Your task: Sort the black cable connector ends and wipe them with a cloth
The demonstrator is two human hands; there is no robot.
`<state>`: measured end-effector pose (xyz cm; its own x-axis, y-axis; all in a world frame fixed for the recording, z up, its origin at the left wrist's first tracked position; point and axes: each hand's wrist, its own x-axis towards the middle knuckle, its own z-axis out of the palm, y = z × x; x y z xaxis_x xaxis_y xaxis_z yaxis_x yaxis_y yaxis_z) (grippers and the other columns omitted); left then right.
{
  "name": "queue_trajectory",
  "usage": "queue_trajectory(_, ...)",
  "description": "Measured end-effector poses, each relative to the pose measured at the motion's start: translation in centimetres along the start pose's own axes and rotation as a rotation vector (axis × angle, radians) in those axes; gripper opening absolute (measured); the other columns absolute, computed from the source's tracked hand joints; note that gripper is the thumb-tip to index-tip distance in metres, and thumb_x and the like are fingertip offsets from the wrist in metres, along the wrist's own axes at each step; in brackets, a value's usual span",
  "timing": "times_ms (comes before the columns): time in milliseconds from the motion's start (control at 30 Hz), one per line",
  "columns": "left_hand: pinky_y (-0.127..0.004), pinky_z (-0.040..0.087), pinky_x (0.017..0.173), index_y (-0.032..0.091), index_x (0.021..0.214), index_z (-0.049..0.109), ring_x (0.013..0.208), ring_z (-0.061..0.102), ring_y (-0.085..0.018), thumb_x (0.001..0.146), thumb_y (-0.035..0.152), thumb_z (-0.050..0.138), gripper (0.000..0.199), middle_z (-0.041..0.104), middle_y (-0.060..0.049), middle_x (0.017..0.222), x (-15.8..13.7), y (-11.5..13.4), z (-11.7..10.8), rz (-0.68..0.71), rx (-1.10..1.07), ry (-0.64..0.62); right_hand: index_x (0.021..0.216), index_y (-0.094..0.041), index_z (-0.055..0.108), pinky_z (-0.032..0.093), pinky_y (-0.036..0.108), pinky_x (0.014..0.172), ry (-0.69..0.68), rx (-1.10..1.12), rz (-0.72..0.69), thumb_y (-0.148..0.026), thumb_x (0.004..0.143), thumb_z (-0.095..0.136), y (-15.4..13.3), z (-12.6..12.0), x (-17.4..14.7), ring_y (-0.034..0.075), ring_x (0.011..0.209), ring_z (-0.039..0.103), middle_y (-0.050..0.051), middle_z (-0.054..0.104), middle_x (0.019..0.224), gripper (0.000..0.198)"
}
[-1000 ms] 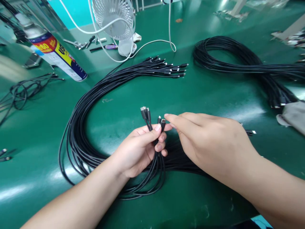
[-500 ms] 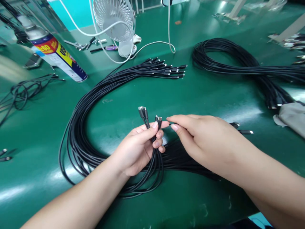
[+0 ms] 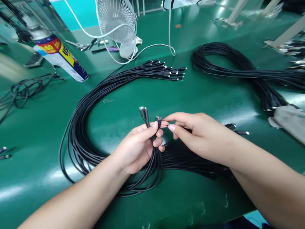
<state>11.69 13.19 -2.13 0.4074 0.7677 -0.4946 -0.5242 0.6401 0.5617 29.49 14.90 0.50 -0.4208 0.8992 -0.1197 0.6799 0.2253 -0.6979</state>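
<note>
In the head view, the left hand (image 3: 140, 144) grasps several black cables (image 3: 155, 165) over the green desk (image 3: 133, 95), their connectors (image 3: 143, 112) pointing up past the thumb. The right hand (image 3: 201, 133) is just beside it, fingers bent; whether they pinch anything is hard to tell. A larger cable bundle (image 3: 79, 121) curves behind the hands.

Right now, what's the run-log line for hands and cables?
left hand: gripping black cables | right hand: beside their connectors | larger cable bundle: curved on green table
</note>
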Motion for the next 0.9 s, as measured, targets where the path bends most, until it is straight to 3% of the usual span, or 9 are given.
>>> queue_trajectory(167,-0.018,0.048,0.052,0.009,0.094,0.074,0.053,0.046,-0.004,0.091,0.02,0.058,0.019,0.049,0.001,0.072,0.0,-0.1,0.0,0.005,-0.009,0.008,0.106,-0.024,0.07,0.036,0.021,0.048,0.013,0.017,0.006,-0.024,0.091,0.049,0.0,-0.5,0.0,0.009,0.052,0.053,-0.004,0.067,0.068,0.026)
queue_trajectory(433,-0.02,0.049,0.053,0.01,0.082,0.073,0.054,0.053,-0.006,0.077,0.021,0.076,0.013,0.063,-0.002,0.075,0.1,-0.1,0.2,0.048,0.046,0.01,0.091,-0.018,0.067,0.045,0.021,0.061,0.13,0.203,-0.09,-0.023,0.093,0.049,-0.4,-0.2,0.3,0.011,0.069,0.063,0.0,0.07,0.079,0.018)
queue_trajectory(567,-0.018,0.049,0.054,0.011,0.077,0.072,0.055,0.056,-0.006,0.071,0.021,0.082,0.016,0.062,0.0,0.067,0.1,-0.3,0.2,0.141,0.099,0.043,0.094,-0.017,0.062,0.043,0.022,0.058,0.28,0.001,-0.184,-0.018,0.096,0.044,-0.7,0.2,-0.2,0.011,0.063,0.058,0.0,0.065,0.074,0.019)
queue_trajectory(767,-0.017,0.048,0.052,0.012,0.072,0.07,0.052,0.056,-0.005,0.064,0.02,0.086,0.02,0.063,0.002,0.061,0.1,-0.6,0.4,0.218,0.125,0.077,0.099,-0.013,0.062,0.048,0.027,0.067,0.333,-0.381,-0.373,-0.011,0.095,0.039,-0.7,1.5,-1.1,0.018,0.077,0.065,0.008,0.07,0.091,0.024)
queue_trajectory(900,-0.017,0.049,0.052,0.012,0.071,0.069,0.051,0.057,-0.006,0.062,0.018,0.086,0.02,0.065,0.002,0.061,0.0,-0.7,0.7,0.246,0.14,0.109,0.097,-0.011,0.065,0.045,0.027,0.057,0.422,-0.582,-0.424,-0.008,0.09,0.041,-0.9,2.1,-1.2,0.017,0.065,0.064,0.008,0.071,0.083,0.026)
